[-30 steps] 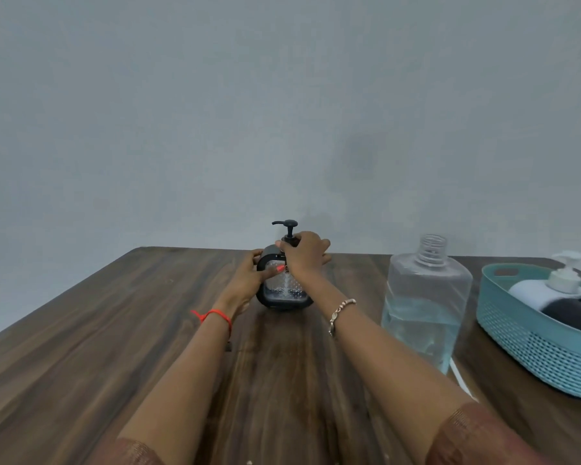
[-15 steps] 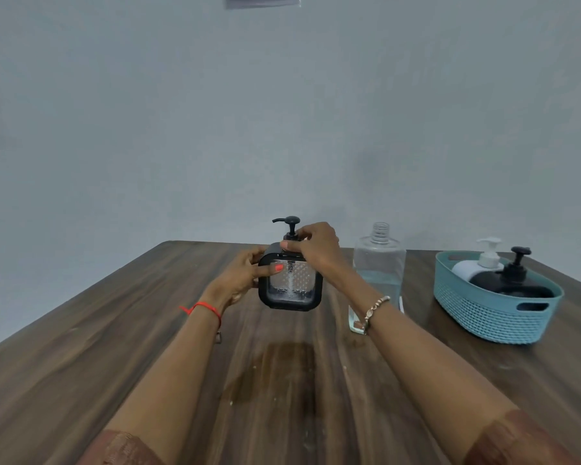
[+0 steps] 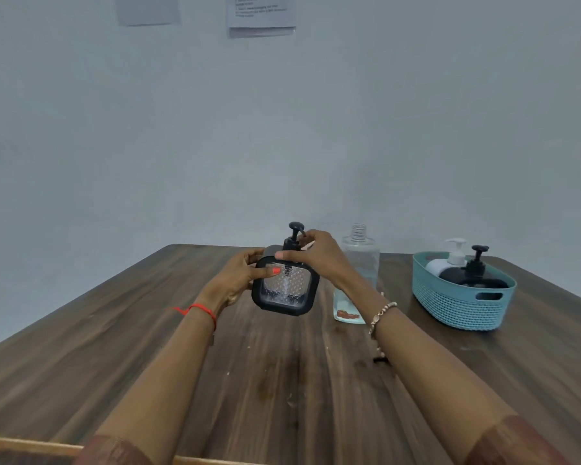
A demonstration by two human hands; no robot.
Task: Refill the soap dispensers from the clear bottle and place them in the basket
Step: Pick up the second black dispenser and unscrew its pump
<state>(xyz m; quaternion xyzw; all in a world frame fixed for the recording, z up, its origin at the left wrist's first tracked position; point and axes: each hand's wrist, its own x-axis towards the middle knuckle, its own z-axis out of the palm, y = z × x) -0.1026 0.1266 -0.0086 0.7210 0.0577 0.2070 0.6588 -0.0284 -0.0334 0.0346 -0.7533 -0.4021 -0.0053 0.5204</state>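
filling most of the lower view is a dark wooden table [image 3: 81, 347] with long streaks in its grain. behind it stands a plain pale wall [image 3: 282, 129], and two sheets of paper [image 3: 261, 13] are stuck high up on it; the print on them is too small to read.

on the right side of the table sits a teal plastic basket [image 3: 460, 307] with tiny holes in its wall and a handle slot. two soap dispensers lie inside it: a white dispenser [image 3: 441, 265] at the back and a black dispenser [image 3: 477, 280] in front, both with their pumps sticking up.

the clear bottle [image 3: 361, 260] stands upright on the table between the basket and the hands, with no cap on its neck and a little pale liquid at the bottom. the right wrist partly hides it.

both hands hold a square black soap dispenser [image 3: 284, 285] with a bumpy clear front, tilted a bit and lifted above the table. the left hand [image 3: 237, 280] wraps around its left side, thumb pressed on the front. the right hand [image 3: 317, 255] sits on top, its fingers closed around the base of the black pump [image 3: 294, 234].

a red thread [image 3: 200, 310] is tied on the left wrist, and a bead bracelet [image 3: 381, 313] is on the right wrist.
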